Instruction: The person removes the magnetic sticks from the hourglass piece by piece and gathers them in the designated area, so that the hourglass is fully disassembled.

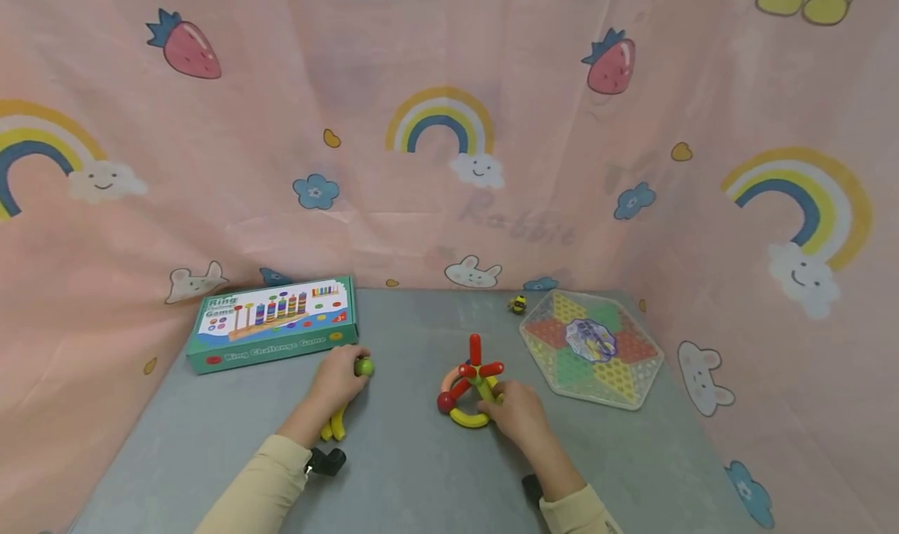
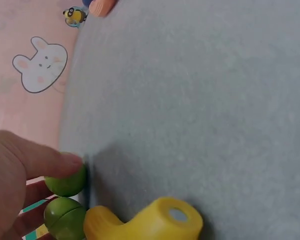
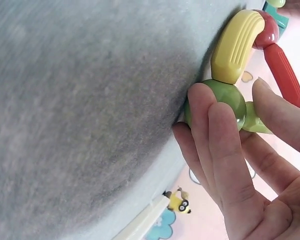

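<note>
My left hand pinches a green ball at the table, thumb on its near side. A second green ball sits beside it in the left wrist view, joined to a yellow curved rod. Right of centre stands a toy frame of balls and rods, with a red ball, a yellow curved rod along its base and an upright red rod. My right hand holds a green ball at the frame's base, its thumb near the light green rod.
A green Ring Challenge Game box lies at the back left. At the back right is a hexagonal star-patterned game board, with a small yellow and black bee-like figure beside it. A patterned pink cloth hangs behind the grey table.
</note>
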`<state>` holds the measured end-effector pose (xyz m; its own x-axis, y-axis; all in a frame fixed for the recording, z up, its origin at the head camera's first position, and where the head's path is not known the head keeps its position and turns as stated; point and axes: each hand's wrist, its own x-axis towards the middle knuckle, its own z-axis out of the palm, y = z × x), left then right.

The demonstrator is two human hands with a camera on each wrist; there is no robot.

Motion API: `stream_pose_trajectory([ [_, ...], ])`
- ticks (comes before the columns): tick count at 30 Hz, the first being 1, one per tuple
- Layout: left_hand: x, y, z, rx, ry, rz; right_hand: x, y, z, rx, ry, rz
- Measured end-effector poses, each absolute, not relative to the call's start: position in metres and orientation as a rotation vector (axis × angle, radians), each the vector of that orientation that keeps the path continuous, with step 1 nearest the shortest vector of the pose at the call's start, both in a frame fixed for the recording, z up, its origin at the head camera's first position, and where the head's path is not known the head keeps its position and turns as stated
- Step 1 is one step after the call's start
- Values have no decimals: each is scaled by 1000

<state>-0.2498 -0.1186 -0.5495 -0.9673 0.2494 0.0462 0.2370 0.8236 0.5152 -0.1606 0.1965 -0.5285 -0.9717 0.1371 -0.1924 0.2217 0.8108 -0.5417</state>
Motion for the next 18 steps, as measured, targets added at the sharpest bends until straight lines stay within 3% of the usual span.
stream_pose_trajectory([
  [7,-238,-107,-542,460,3021,937,-161,197,-528,278,2846,-870],
  [18,-194,-46,-541,604,2743,1198,-162,196,-527,283,2839,-880],
])
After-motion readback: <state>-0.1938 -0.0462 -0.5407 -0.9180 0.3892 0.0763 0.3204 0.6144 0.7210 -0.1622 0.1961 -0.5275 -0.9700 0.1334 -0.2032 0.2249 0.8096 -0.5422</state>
